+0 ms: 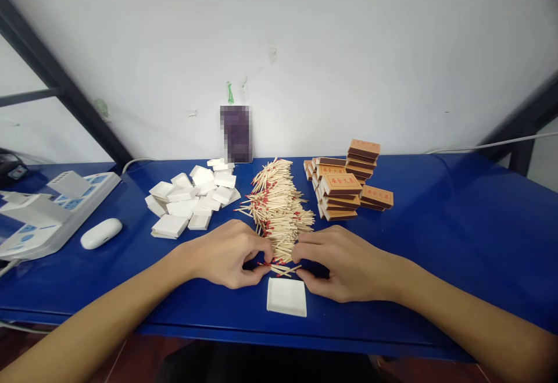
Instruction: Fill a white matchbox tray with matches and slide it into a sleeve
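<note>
My left hand (238, 254) is curled, its thumb and forefinger closed on the red-headed ends of a few loose matches (281, 269). Opposite it, my right hand (333, 262) has its thumb and forefinger bent around the other ends of these matches. Just beyond the fingers, a long heap of wooden matches (279, 208) stretches towards the wall, and the fingertips touch its near end. A white matchbox tray (286, 297) lies below the hands, its open side up and its inside bare.
White matchbox trays (181, 208) are piled left of the heap. Orange-brown matchbox sleeves (342, 184) are stacked on the right. A white earphone case (101, 233) and a power strip (56, 223) lie far left. A blurred dark card (236, 134) leans on the wall.
</note>
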`<act>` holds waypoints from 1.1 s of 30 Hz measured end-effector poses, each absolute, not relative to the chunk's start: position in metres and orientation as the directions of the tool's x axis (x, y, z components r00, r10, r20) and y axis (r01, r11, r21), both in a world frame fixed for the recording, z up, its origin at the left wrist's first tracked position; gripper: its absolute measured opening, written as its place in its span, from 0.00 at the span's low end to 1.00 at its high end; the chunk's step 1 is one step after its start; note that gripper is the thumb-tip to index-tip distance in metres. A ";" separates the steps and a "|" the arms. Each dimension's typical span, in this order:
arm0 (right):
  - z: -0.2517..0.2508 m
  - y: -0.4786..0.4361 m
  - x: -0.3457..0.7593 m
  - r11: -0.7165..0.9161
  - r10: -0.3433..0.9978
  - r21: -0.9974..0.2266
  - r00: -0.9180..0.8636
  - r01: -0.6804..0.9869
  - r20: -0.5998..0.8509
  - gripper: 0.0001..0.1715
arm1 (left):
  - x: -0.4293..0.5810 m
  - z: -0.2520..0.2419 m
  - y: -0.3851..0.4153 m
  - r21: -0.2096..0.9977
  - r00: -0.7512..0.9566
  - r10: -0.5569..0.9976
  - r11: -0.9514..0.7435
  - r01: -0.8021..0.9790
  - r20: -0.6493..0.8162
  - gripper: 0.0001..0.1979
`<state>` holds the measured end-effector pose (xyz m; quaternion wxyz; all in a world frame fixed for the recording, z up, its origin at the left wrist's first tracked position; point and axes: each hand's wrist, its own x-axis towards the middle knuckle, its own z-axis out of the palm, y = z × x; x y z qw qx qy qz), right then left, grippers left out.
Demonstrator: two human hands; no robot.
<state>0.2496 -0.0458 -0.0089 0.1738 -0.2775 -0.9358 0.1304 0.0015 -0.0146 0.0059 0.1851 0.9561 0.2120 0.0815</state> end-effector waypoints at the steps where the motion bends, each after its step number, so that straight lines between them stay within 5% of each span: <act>1: -0.009 -0.046 0.249 0.814 0.562 -0.337 -0.789 0.473 0.249 0.03 | 0.001 0.006 -0.014 0.390 0.897 0.435 -0.841 0.375 0.077 0.04; 12: -0.004 -0.057 0.247 0.798 0.544 -0.492 -0.769 0.349 0.336 0.04 | 0.001 0.003 -0.015 0.331 0.900 0.429 -0.863 0.382 0.081 0.05; 21: -0.006 -0.053 0.247 0.815 0.566 -0.410 -0.715 0.409 0.412 0.07 | 0.001 0.006 -0.017 0.284 0.911 0.406 -0.884 0.371 0.075 0.03; 27: -0.007 -0.050 0.247 0.795 0.577 -0.443 -0.739 0.413 0.348 0.05 | 0.001 0.012 -0.020 0.162 0.909 0.417 -0.899 0.408 0.022 0.02; 33: -0.005 -0.048 0.244 0.702 0.658 -0.554 -0.703 0.446 0.268 0.09 | 0.000 0.010 -0.017 0.239 0.904 0.428 -0.876 0.419 -0.015 0.02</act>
